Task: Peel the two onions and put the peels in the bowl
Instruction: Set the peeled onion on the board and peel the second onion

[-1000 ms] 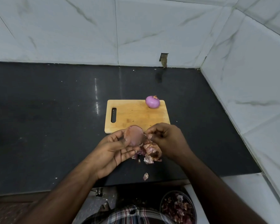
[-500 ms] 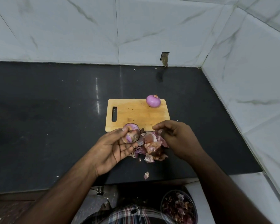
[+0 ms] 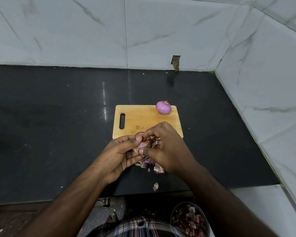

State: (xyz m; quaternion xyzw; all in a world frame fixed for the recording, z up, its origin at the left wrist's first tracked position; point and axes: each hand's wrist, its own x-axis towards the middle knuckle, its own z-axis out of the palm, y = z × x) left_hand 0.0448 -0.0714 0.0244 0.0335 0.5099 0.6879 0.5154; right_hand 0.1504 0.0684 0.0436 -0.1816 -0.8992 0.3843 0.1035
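The half-peeled onion [image 3: 144, 142] sits at the near edge of the cutting board [image 3: 143, 119], gripped by the left hand [image 3: 116, 154] with curled fingers. The right hand [image 3: 167, 147] pinches its skin from above. Loose peels [image 3: 150, 164] lie below; a peeled onion [image 3: 163, 107] rests on the board's far right corner, the bowl [image 3: 189, 219] well nearer.

Domestic kitchen. Evidence: dark stone worktop [image 3: 58, 134] set into a corner of marble-pattern wall tiles [image 3: 92, 31]; wooden chopping board [image 3: 143, 119] at frame centre carrying a peeled onion [image 3: 163, 107].
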